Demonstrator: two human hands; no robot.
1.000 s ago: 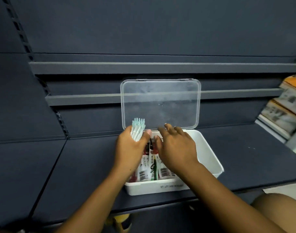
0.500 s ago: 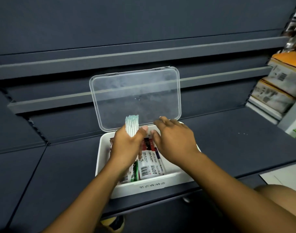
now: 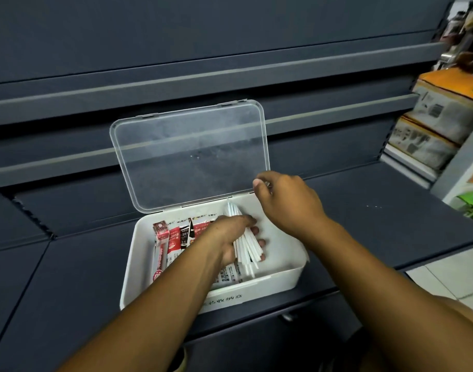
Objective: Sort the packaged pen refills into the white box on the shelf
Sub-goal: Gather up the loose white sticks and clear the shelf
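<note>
- White plastic tubes, thin and straight, made up the bundle of pen refills (image 3: 244, 245). The left hand (image 3: 227, 237) gripped it round the middle, fingers curled beneath, low inside the right half of the white box (image 3: 291, 275).
- It looked light and stiff lengthwise, but probably slick. Loose tubes might fan out, so a mid-length hold seemed safest. Whether a clear sleeve wrapped them could not be told.
- Flat refill packets (image 3: 176, 237), glossy film printed red, black and white, lay side by side in the box's left half. They were likely bendable and slippery.
- The right hand (image 3: 289, 202) was at the lower right corner of the translucent hinged lid (image 3: 192, 157), fingers curled. Whether it pinched the edge could not be told.
- The box was smooth hard plastic with rounded corners, and sat on a matte dark shelf (image 3: 69, 277).
</note>
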